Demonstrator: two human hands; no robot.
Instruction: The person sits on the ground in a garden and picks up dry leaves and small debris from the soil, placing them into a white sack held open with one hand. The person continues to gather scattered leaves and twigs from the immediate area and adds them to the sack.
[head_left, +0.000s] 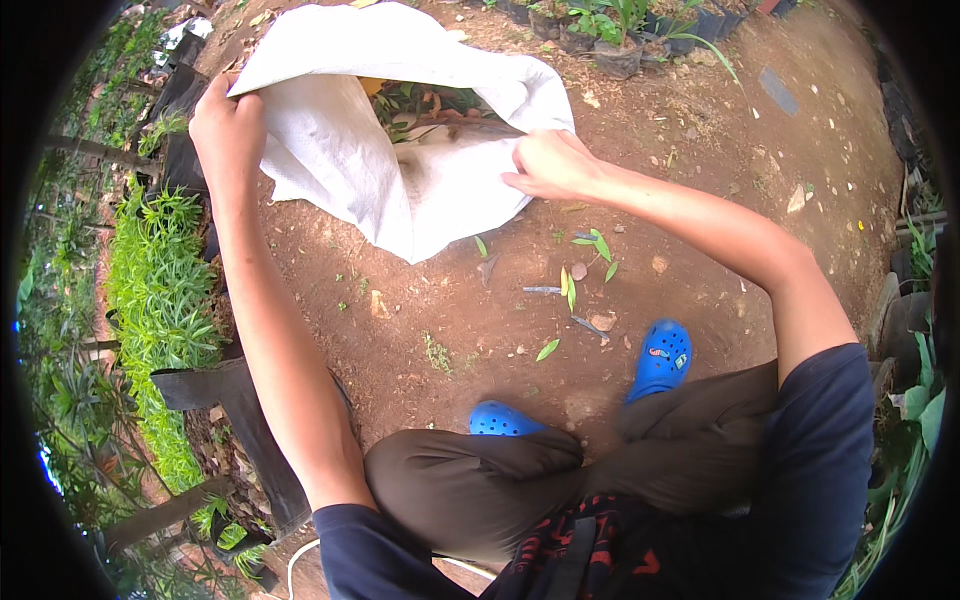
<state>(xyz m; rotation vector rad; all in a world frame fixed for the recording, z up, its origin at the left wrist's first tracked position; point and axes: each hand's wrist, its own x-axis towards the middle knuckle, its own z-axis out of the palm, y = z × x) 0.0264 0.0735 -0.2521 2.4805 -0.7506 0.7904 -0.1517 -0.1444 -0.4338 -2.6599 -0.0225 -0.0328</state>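
A white woven plastic sack (465, 187) stands on the bare soil before me, its mouth spread wide. My left hand (231, 124) grips the rim at the far left, knuckles up. On the right side of the mouth, my right hand (551, 165) has its fingers closed on the rim. Inside the sack I see green and brown leaves (427, 109) and other dry plant matter; the bottom is hidden. The near edge of the sack folds down to a point toward me.
A raised bed of bright green seedlings (161, 262) runs along the left, edged with black sheeting (262, 435). Black nursery bags (619, 56) with plants stand at the top. Loose leaves (571, 292) and stones lie on the soil near my blue clogs (664, 352).
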